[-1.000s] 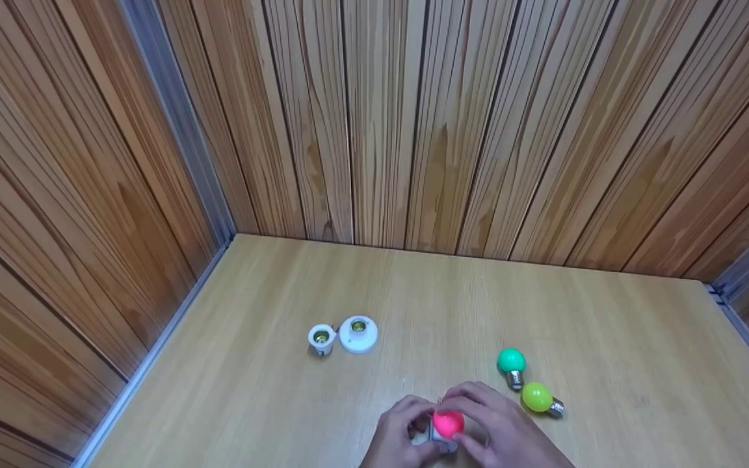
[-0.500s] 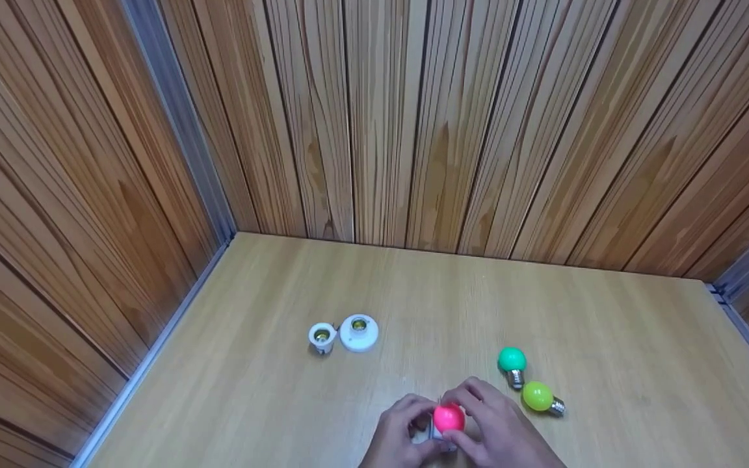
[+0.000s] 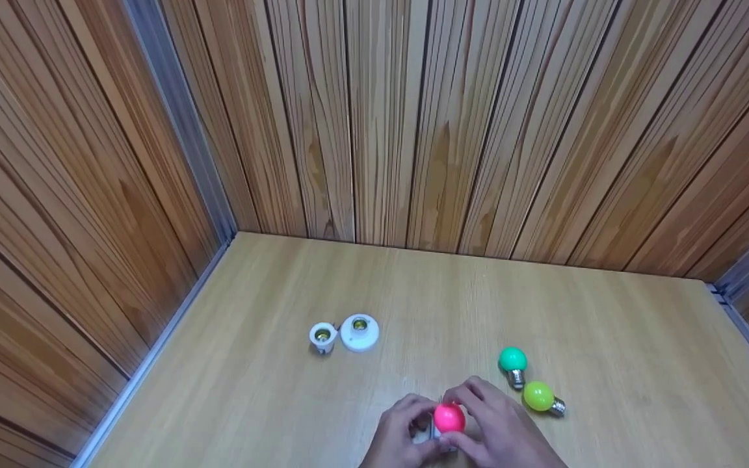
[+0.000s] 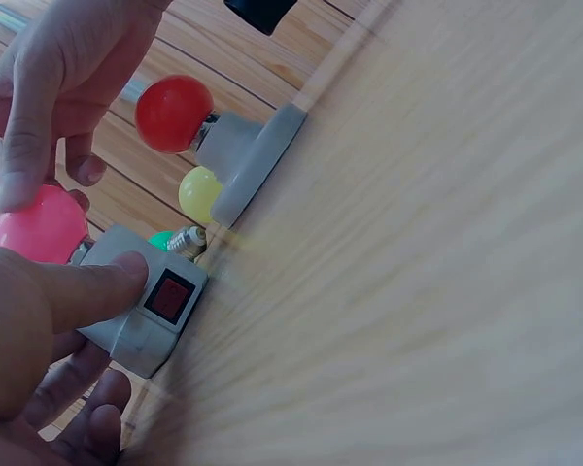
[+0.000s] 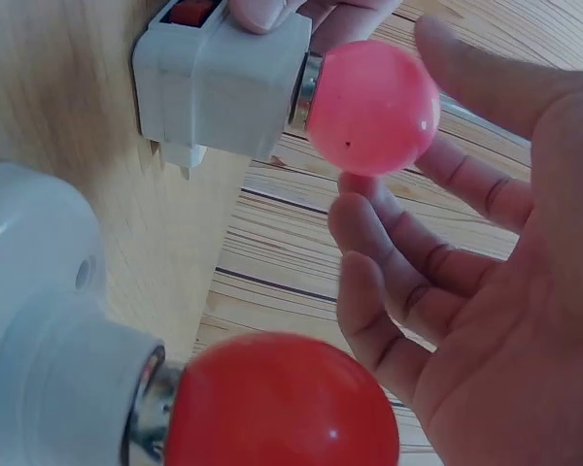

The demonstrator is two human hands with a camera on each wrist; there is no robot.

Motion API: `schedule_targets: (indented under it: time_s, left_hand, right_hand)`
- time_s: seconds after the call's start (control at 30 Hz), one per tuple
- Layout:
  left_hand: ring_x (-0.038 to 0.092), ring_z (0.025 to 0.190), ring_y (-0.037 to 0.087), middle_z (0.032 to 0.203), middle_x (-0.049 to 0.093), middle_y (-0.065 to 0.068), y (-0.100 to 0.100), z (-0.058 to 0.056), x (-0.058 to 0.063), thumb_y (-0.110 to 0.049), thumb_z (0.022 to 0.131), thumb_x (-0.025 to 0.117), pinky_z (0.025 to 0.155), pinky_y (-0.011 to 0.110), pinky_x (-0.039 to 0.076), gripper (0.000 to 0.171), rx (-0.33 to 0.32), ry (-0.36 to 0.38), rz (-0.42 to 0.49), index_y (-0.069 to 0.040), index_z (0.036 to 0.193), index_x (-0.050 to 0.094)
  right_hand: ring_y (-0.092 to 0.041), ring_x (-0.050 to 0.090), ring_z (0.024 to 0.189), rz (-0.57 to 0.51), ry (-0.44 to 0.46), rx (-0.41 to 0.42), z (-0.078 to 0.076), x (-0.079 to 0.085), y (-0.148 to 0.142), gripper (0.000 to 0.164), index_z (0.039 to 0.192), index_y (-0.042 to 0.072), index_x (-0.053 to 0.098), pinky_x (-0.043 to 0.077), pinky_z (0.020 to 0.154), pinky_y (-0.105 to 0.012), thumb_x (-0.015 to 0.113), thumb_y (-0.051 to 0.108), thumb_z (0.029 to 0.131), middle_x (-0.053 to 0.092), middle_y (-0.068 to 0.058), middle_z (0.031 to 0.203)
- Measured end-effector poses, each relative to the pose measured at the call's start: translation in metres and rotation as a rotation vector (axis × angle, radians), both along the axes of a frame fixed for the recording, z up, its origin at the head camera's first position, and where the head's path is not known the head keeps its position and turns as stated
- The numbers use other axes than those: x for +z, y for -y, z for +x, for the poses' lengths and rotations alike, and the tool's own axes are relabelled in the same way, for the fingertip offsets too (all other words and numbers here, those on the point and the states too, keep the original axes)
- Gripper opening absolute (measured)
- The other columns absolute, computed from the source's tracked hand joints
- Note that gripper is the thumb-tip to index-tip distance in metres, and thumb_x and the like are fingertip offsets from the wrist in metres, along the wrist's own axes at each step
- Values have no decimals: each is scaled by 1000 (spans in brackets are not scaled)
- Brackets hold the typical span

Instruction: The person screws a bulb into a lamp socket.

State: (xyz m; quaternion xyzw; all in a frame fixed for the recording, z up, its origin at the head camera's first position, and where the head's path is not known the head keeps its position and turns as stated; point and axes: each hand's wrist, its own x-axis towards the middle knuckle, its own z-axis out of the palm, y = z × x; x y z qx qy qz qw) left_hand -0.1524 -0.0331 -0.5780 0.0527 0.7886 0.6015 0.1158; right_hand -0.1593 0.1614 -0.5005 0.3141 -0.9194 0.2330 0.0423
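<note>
"Call it!"
"My left grip [image 3: 400, 432] is pinching the white socket [image 5: 243, 92], down at the counter [image 3: 439, 312]!"
"And the other side?"
"My right grip [image 3: 501, 422] is curled round the pink bulb [image 3: 449, 417], its metal neck in that socket's mouth!"

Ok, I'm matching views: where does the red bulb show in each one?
Head: not in this picture.
Left wrist: upper left, the red bulb sits in a pale base.
Right wrist: bottom centre, cut off by the lower edge.
Shared landmark: the pink bulb, low centre in head, left edge in left wrist, above centre in right wrist.
</note>
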Motion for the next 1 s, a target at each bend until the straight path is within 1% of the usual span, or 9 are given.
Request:
schedule_targets:
  time_s: [0.1, 0.2, 0.27, 0.33, 0.4, 0.5, 0.63, 0.73, 1.0]
  left_hand:
    - [58, 91, 5, 101, 64, -15, 0, 0, 0, -41, 77, 82, 80, 19, 45, 36, -1, 14, 3, -39, 111, 69]
    - [59, 91, 5, 101, 64, -15, 1, 0, 0, -40, 77, 82, 80, 19, 45, 37, -5, 4, 4, -40, 111, 69]
    - [59, 91, 5, 102, 64, -15, 1, 1, -1, -41, 76, 83, 79, 18, 45, 37, -8, -4, 9, -40, 111, 69]
    - [59, 90, 5, 102, 64, -15, 1, 1, -1, -42, 76, 83, 79, 18, 46, 39, -12, -38, 2, -39, 112, 69]
    - [59, 90, 4, 102, 64, -15, 1, 1, -1, -42, 76, 83, 79, 17, 46, 39, -14, -52, 5, -38, 112, 69]
    - [58, 90, 3, 102, 63, -15, 1, 2, -2, -41, 76, 83, 79, 16, 46, 40, -19, -78, 2, -37, 113, 69]
    - [58, 90, 2, 102, 63, -15, 2, 2, -4, -37, 77, 83, 80, 16, 46, 41, -28, -97, 6, -37, 115, 69]
    - [58, 90, 2, 103, 63, -14, 2, 2, -5, -35, 77, 83, 79, 16, 46, 39, -34, -113, 12, -36, 114, 69]
    - [58, 92, 2, 105, 63, -14, 3, 2, -5, -35, 78, 83, 80, 16, 46, 38, -45, -112, 16, -36, 113, 69]
  right_hand:
    - [-4, 56, 90, -6, 18, 16, -1, 1, -4, 36, 112, 30, 62, 53, 76, -19, 74, 49, 84, 59, 15, 106]
    - [-4, 59, 100, -21, -16, 41, -1, 3, -8, 34, 116, 33, 63, 57, 85, -25, 70, 50, 87, 59, 18, 113]
    - [-5, 60, 105, -28, -24, 59, -2, 4, -10, 32, 119, 35, 63, 57, 90, -28, 68, 47, 89, 59, 19, 117]
    - [-5, 61, 110, -33, -34, 85, -2, 4, -12, 31, 121, 37, 62, 57, 92, -30, 68, 43, 91, 60, 19, 123]
    - [-7, 62, 113, -39, -47, 120, -2, 4, -13, 34, 124, 38, 62, 57, 93, -32, 69, 36, 91, 61, 17, 127]
    - [-10, 64, 116, -43, -53, 170, -2, 4, -13, 43, 128, 37, 60, 58, 93, -33, 73, 24, 89, 62, 14, 131]
    - [-14, 65, 117, -33, -6, 206, -2, 4, -12, 53, 134, 36, 58, 58, 93, -34, 73, 15, 88, 64, 8, 134]
    - [-16, 65, 118, -29, 25, 218, -3, 3, -11, 54, 135, 35, 58, 58, 94, -35, 72, 13, 89, 65, 6, 134]
    - [-14, 66, 113, -71, -39, 254, -4, -2, -11, 51, 129, 29, 64, 58, 92, -32, 73, 4, 84, 68, 5, 128]
